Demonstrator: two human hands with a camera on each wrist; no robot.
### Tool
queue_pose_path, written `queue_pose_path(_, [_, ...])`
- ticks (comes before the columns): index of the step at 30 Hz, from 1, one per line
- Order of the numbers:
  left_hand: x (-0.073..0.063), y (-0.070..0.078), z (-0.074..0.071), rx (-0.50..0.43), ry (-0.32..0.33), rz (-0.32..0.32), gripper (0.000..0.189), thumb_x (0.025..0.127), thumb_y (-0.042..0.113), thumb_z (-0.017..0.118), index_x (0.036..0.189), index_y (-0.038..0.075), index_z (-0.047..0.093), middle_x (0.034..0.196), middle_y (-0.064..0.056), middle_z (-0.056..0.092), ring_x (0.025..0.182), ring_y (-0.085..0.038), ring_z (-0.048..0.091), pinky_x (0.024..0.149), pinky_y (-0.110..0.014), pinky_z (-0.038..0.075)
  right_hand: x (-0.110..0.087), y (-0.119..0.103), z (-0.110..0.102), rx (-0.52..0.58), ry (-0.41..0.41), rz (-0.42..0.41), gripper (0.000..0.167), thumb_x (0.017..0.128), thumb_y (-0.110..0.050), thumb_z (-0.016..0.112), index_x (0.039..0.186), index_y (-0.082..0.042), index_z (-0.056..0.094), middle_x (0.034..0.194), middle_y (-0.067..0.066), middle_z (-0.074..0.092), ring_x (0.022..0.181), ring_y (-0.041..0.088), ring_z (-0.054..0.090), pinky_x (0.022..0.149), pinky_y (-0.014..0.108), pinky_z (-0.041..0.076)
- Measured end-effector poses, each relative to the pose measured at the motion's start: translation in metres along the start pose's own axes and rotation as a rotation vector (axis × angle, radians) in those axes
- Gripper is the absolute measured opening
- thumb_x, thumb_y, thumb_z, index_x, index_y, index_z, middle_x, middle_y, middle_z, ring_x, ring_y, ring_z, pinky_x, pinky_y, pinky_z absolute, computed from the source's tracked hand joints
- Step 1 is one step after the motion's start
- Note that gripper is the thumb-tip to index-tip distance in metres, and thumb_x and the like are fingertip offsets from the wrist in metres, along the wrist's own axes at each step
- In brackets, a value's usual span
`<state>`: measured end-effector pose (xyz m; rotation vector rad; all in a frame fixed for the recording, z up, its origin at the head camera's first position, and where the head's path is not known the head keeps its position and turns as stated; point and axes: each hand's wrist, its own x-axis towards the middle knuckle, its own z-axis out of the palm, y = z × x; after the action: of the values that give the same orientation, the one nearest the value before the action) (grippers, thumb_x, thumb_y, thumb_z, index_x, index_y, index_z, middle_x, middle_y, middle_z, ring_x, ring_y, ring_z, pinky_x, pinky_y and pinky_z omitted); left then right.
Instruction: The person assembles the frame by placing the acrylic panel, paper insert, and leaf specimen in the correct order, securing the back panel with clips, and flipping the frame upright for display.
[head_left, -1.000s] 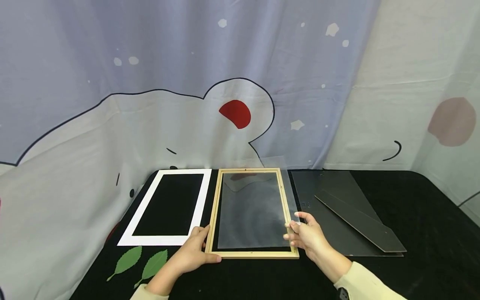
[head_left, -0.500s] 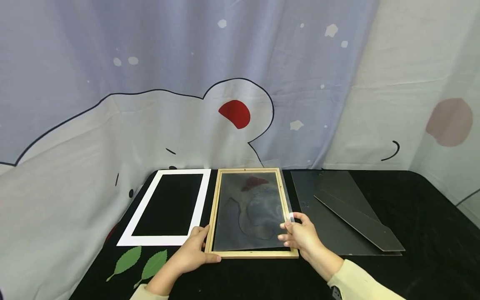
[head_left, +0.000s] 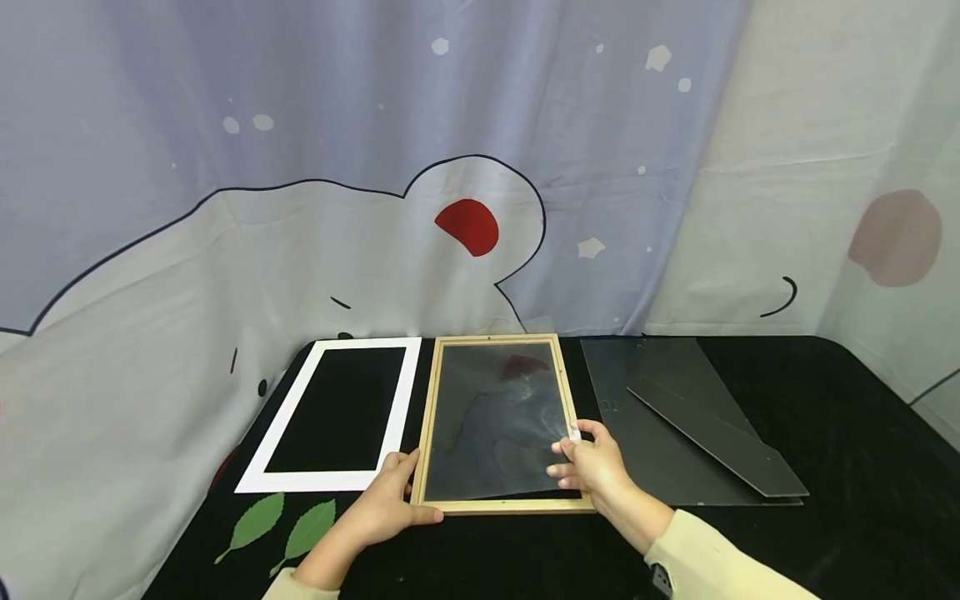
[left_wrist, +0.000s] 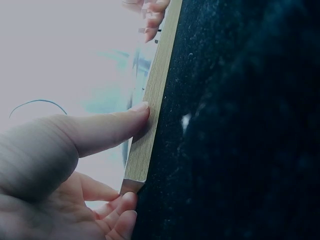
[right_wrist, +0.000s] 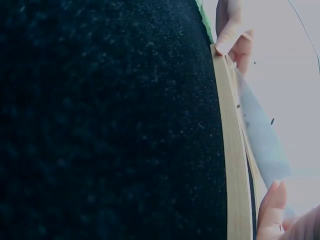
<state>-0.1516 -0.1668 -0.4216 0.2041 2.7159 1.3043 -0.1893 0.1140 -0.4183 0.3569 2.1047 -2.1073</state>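
A light wooden picture frame (head_left: 510,507) lies on the black table in the middle of the head view. My left hand (head_left: 386,498) grips its near left corner, thumb against the front edge and fingers along the left side, as the left wrist view shows on the wooden bar (left_wrist: 145,135). Over the frame's opening is a clear plastic sheet (head_left: 495,417). My right hand (head_left: 596,467) pinches the sheet's right edge above the frame's right bar. In the right wrist view the sheet (right_wrist: 262,135) slopes up, its lower side close to the frame.
Left of the frame lies a white mat border (head_left: 307,482). Two green leaves (head_left: 257,521) rest in front of it. On the right is a dark grey backing board (head_left: 652,467) with a raised stand flap (head_left: 720,437). A patterned curtain (head_left: 300,250) hangs behind the table.
My right hand has moved left and slightly down with the clear sheet, which now lies lower and more within the frame's outline. The left hand stays at the corner.
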Motion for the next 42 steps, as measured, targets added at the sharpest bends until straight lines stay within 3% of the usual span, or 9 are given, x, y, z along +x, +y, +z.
queue_pose_path(31, [0.001,-0.002,0.002,0.014,-0.001,-0.01,0.098,0.063,0.013,0.089,0.139,-0.017,0.035,0.111,-0.017,0.044,0.085,-0.023,0.043,0.07,-0.033,0.039,0.002,0.004,0.004,-0.071,-0.003,-0.039,0.04,0.094,0.003,0.052,0.131,0.005,0.036,0.1,0.022,0.066,0.059,0.022,0.069,0.048,0.027,0.052])
queue_pose_path(42, [0.001,-0.001,0.002,0.014,0.0,-0.007,0.098,0.063,0.013,0.089,0.139,-0.016,0.035,0.111,-0.016,0.044,0.085,-0.022,0.044,0.07,-0.032,0.039,0.005,-0.001,-0.006,-0.234,-0.022,-0.064,0.041,0.091,-0.005,0.063,0.124,0.009,0.045,0.09,0.018,0.066,0.051,0.018,0.063,0.045,0.028,0.05])
